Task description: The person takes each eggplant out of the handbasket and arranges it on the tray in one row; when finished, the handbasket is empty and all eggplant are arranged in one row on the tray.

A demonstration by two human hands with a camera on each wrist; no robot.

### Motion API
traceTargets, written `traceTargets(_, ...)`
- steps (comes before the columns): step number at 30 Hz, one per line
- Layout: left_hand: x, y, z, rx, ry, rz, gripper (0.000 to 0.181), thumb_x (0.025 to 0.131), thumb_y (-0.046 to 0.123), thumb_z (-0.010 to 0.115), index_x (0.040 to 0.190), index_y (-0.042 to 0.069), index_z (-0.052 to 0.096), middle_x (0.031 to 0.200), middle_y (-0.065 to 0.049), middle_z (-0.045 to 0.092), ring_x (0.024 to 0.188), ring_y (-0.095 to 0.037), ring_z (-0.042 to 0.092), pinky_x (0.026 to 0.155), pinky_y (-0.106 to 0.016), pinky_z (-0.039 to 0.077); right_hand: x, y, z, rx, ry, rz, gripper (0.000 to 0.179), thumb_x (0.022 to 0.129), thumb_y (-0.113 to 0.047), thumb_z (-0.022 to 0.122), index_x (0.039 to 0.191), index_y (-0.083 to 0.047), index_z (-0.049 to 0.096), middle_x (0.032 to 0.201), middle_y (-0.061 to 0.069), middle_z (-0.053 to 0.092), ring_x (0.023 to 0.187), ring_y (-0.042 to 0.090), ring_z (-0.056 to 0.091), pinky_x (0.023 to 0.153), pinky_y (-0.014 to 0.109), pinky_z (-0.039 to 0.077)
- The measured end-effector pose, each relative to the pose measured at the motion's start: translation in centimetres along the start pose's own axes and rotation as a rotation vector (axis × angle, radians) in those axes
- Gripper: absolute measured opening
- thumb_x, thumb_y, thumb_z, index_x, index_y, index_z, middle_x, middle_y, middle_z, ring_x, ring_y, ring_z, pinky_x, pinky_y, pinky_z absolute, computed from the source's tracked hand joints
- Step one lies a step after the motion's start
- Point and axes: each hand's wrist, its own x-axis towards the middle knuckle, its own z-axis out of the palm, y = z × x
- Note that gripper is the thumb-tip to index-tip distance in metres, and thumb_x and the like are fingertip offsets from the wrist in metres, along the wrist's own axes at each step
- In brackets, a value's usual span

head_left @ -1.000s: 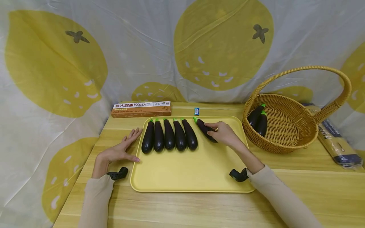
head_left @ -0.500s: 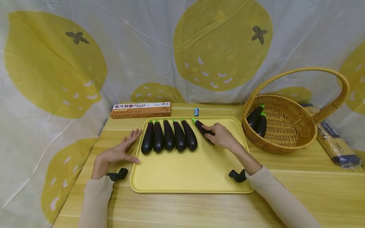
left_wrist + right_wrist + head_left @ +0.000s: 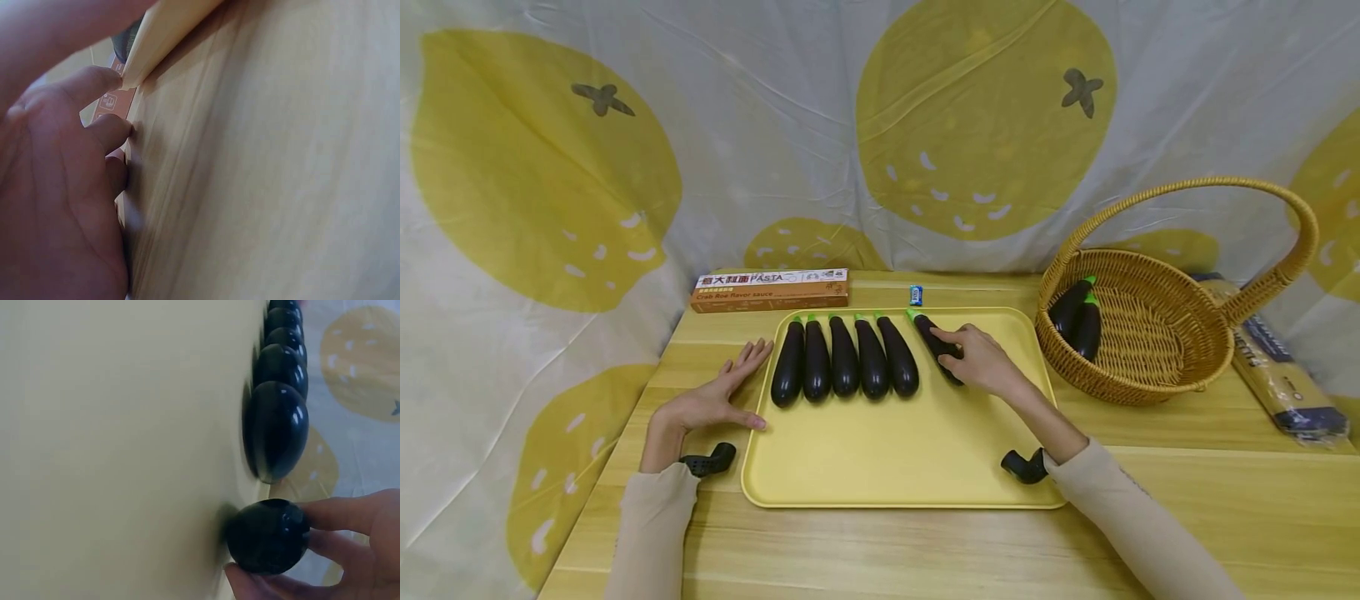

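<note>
My right hand [image 3: 981, 360] holds a dark purple eggplant [image 3: 934, 337] with a green stem, its fingers and thumb on opposite sides. In the right wrist view the rounded end of that eggplant [image 3: 267, 537] shows between the fingertips. It lies slanted on the yellow tray [image 3: 880, 450], a gap away from a side-by-side row of several eggplants [image 3: 845, 358], all stems to the back. My left hand [image 3: 715, 400] rests at the tray's left edge with fingers spread and thumb at the rim. The left wrist view shows its fingers [image 3: 106, 81] along the tray edge.
A wicker basket [image 3: 1135, 387] with a tall handle stands right of the tray, two eggplants [image 3: 1086, 325] inside. Behind the tray are a pasta box [image 3: 771, 292] and a small blue packet [image 3: 916, 295]. A spaghetti package [image 3: 1292, 392] lies beyond the basket; a lemon-print curtain [image 3: 760, 133] hangs behind.
The right hand has moved slightly left, bringing its eggplant a little nearer the row and turning its rounded end leftward, so it slants less. The left hand stays where it was.
</note>
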Motion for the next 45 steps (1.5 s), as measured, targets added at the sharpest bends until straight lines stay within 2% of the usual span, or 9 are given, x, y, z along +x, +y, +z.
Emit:
traceTargets(6, 0.1, 0.0, 0.1, -0.003, 0.004, -0.002, 0.120, 0.083, 0.018, 0.087, 0.169, 0.018, 0.002, 0.173, -0.009, -0.021, 0.156, -0.037, -0.030, 0.119, -0.068, -0.027, 0.1, -0.4, 0.3, -0.058, 0.036, -0.032, 0.055, 0.099, -0.018, 0.068, 0.152, -0.013, 0.053, 0.127, 0.025, 0.062, 0.075, 0.023, 0.045, 0.062, 0.030, 0.034)
traceTargets(14, 0.0, 0.0, 0.0, 0.007, 0.007, -0.008, 0.121, 0.083, 0.018, 0.087, 0.169, 0.017, 0.002, 0.173, -0.010, -0.021, 0.156, -0.039, -0.029, 0.119, -0.069, -0.026, 0.0, -0.3, 0.6, 0.030, -0.002, -0.033, 0.051, 0.105, -0.013, 0.054, 0.155, -0.013, 0.049, 0.135, 0.025, 0.058, 0.078, 0.024, 0.046, 0.064, 0.030, 0.036)
traceTargets(24, 0.0, -0.1, 0.0, 0.009, 0.002, -0.004, 0.120, 0.083, 0.018, 0.087, 0.169, 0.017, 0.002, 0.173, -0.011, -0.021, 0.156, -0.039, -0.029, 0.119, -0.069, -0.026, 0.5, -0.1, 1.1, 0.068, -0.003, -0.049, 0.057, 0.103, -0.018, 0.061, 0.158, -0.013, 0.044, 0.144, 0.032, 0.053, 0.065, 0.018, 0.043, 0.059, 0.029, 0.037)
traceTargets(28, 0.1, -0.1, 0.0, 0.009, 0.002, 0.002, 0.120, 0.083, 0.017, 0.087, 0.168, 0.017, 0.002, 0.173, -0.010, -0.021, 0.156, -0.038, -0.029, 0.119, -0.068, -0.027, 0.5, -0.2, 1.2, 0.080, -0.021, -0.046, 0.058, 0.104, -0.019, 0.060, 0.159, -0.014, 0.042, 0.147, 0.033, 0.050, 0.063, 0.017, 0.041, 0.058, 0.028, 0.038)
traceTargets(35, 0.1, -0.1, -0.1, 0.024, 0.003, 0.003, 0.120, 0.084, 0.018, 0.087, 0.169, 0.017, 0.002, 0.173, -0.010, -0.021, 0.156, -0.038, -0.029, 0.119, -0.068, -0.026, 0.3, -0.5, 1.3, 0.119, -0.044, -0.036, 0.057, 0.105, -0.016, 0.055, 0.160, -0.014, 0.040, 0.149, 0.035, 0.047, 0.048, 0.011, 0.032, 0.050, 0.024, 0.035)
traceTargets(40, 0.1, -0.1, -0.1, 0.030, 0.004, 0.007, 0.120, 0.084, 0.018, 0.086, 0.168, 0.016, 0.002, 0.173, -0.011, -0.020, 0.156, -0.039, -0.029, 0.119, -0.068, -0.026, 0.5, -0.5, 1.4, 0.118, -0.040, -0.033, 0.057, 0.104, -0.016, 0.055, 0.159, -0.014, 0.042, 0.144, 0.032, 0.050, 0.049, 0.011, 0.033, 0.052, 0.024, 0.035)
traceTargets(45, 0.1, 0.0, -0.1, 0.037, 0.002, 0.006, 0.120, 0.084, 0.018, 0.087, 0.168, 0.016, 0.002, 0.173, -0.011, -0.020, 0.156, -0.039, -0.029, 0.120, -0.069, -0.026, 0.7, -0.4, 1.5, 0.123, -0.032, -0.040, 0.057, 0.104, -0.016, 0.057, 0.158, -0.013, 0.043, 0.131, 0.029, 0.056, 0.051, 0.011, 0.033, 0.052, 0.024, 0.035)
